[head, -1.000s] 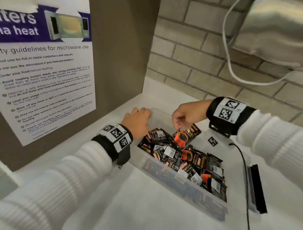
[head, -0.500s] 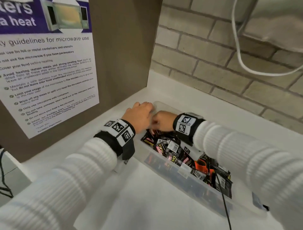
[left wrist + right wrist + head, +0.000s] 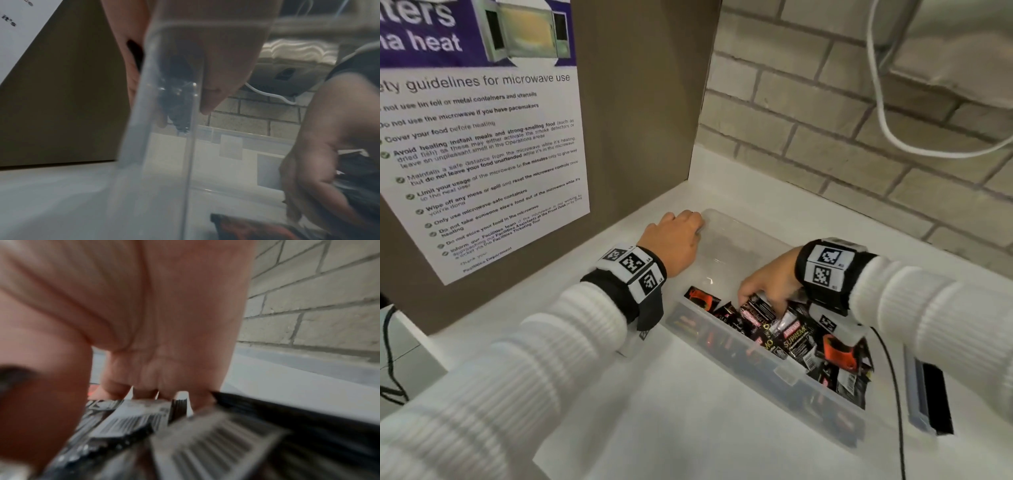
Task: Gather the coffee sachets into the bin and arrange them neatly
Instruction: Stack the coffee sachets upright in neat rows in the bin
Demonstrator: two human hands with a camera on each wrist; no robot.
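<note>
A clear plastic bin [image 3: 743, 226] stands on the white counter. My left hand [image 3: 678, 236] grips its far-left corner, fingers [image 3: 216, 65] curled over the rim and wall [image 3: 164, 146]. Several black and orange coffee sachets [image 3: 798, 339] lie heaped in the bin's near right half. One orange-printed sachet [image 3: 700, 298] lies apart at the pile's left edge. My right hand [image 3: 767, 286] reaches down inside the bin, fingers and thumb closed round a bunch of sachets [image 3: 205, 443]. The fingertips [image 3: 144, 392] dig in behind the packets. The bin's far left end is bare.
A brown panel with a microwave poster [image 3: 482, 154] stands close on the left. A brick wall [image 3: 825, 144] with a white cable [image 3: 887, 130] runs behind. A black and blue flat object [image 3: 931, 394] lies right of the bin, beside a thin black cord [image 3: 893, 383].
My right hand went to the bin's far left end, then drew back to the right with sachets. That end now shows bare plastic. My left hand stayed on the corner.
</note>
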